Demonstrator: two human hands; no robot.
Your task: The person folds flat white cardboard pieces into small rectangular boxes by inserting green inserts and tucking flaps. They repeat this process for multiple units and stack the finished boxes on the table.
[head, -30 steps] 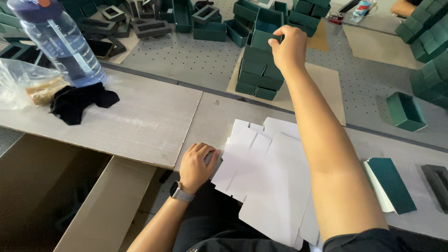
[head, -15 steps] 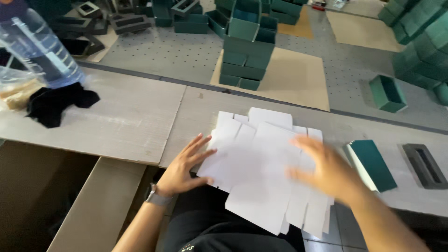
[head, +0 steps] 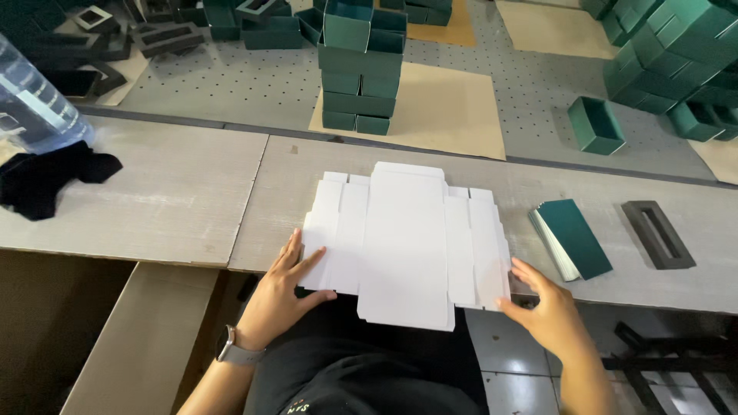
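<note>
Both hands now sit at the near edge of the surface, bracketing a stack of flat white die-cut box blanks. Half a second ago the right hand was sweeping in over the sheets, blurred; a second ago it was stretched far out to the stack of green boxes. It has come back empty and settled on the sheets.

Left hand: fingers spread and flat, pressing the left flaps of the blanks, thumb along the near edge. Not gripping, only holding the sheets down. A watch is on that wrist.

Right hand: fingers loosely curled against the right near corner of the blanks, touching the edge; nothing grasped.

The blanks look squared up compared with the fanned, skewed spread of the earlier views; the edges line up far better. They lie centred on the surface, the near flap overhanging the edge toward the person's lap.

Nearby: a thin pile of dark green cards just right of the blanks, a black rectangular frame insert beyond it. Far left, a black cloth and a clear water bottle. A single open green box sits on the perforated table behind.
</note>
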